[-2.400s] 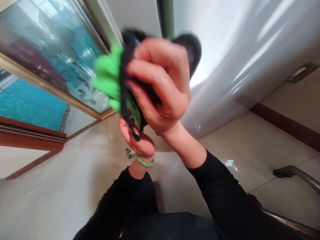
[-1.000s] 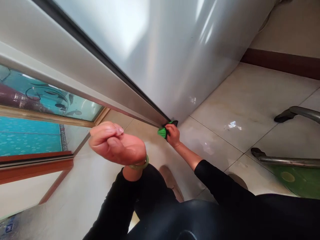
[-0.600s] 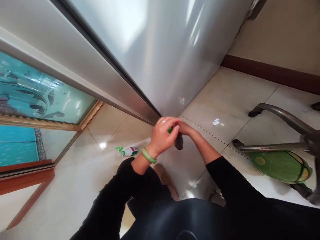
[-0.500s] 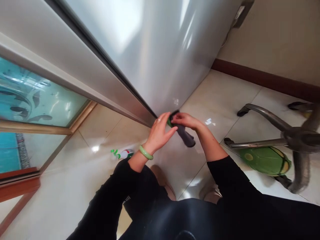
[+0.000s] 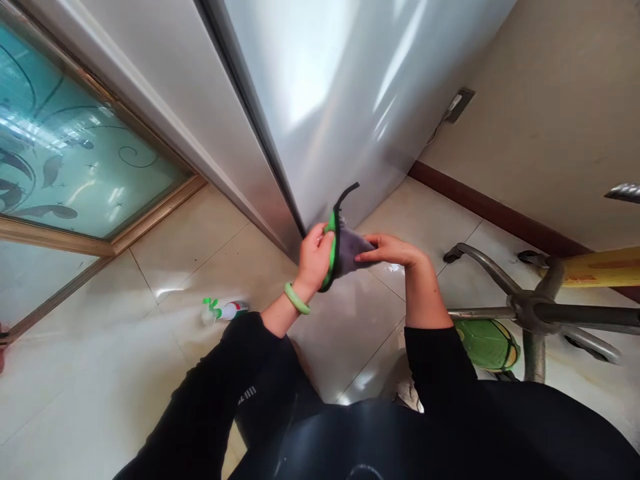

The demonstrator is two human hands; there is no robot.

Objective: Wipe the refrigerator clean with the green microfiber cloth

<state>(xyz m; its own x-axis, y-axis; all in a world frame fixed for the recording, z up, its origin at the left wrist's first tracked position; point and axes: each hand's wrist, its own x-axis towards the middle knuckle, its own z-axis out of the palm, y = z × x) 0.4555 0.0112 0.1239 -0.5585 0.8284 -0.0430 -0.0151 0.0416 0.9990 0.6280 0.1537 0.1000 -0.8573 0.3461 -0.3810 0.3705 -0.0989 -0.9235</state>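
A cleaning cloth (image 5: 350, 250), grey on one face and bright green on the other with a black edge, is stretched between my hands. My left hand (image 5: 316, 257) grips its green side near the black edging, the thumb lying on top. At the grey end, my right hand (image 5: 393, 251) pinches the fabric between thumb and fingers. A loose black strip sticks up from the cloth's upper end. Just behind it rises the lower part of a tall, shiny silver panel (image 5: 320, 153), which looks like an appliance side.
A spray bottle (image 5: 233, 310) with a green trigger lies on the tiled floor at left. To the right are a metal chair base (image 5: 537, 310) and a green rounded object (image 5: 487, 343) beneath it. A patterned glass door (image 5: 85, 153) stands at left.
The cloth has been opened out from a bunched shape, showing more green and grey. My right hand has shifted from its top to its grey end. The view has also turned slightly.
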